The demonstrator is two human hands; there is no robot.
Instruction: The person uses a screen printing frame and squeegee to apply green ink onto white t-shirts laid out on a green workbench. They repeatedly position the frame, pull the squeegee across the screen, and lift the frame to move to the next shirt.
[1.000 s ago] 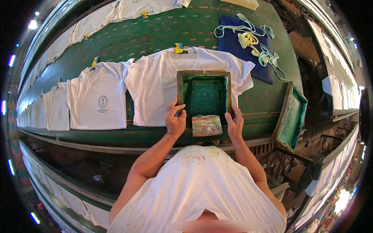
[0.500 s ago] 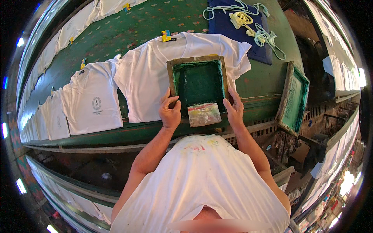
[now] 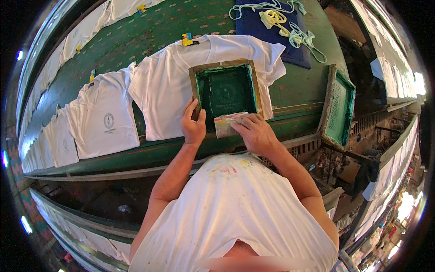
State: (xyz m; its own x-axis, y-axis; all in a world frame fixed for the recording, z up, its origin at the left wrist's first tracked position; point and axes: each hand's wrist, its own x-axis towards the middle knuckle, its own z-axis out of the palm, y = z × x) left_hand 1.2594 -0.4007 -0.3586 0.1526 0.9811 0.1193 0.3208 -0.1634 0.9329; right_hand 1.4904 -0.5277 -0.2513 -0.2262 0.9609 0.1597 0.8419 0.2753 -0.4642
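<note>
A wooden screen-printing frame (image 3: 221, 66) with dark green mesh lies on a white V-neck T-shirt (image 3: 156, 93). A round emblem shows faintly in the mesh. My left hand (image 3: 194, 126) grips the frame's near left side, fingers on the outer wood and thumb toward the inside. At the near edge of the frame, my right hand (image 3: 257, 132) is closed over a squeegee (image 3: 224, 128), a flat, paint-stained block. Its lower end rests in the frame, while the grip under my fingers is partly hidden.
Printed white shirts (image 3: 106, 119) line the green table (image 3: 208, 22) to the left. A second framed screen (image 3: 337, 111) leans at the table's right end. Beyond the shirt, a dark blue cloth (image 3: 253, 36) holds tangled light-blue and yellow straps (image 3: 274, 19).
My right hand has left the frame's right side and taken hold of the squeegee. My left hand stays on the left side. The emblem in the mesh now shows more clearly.
</note>
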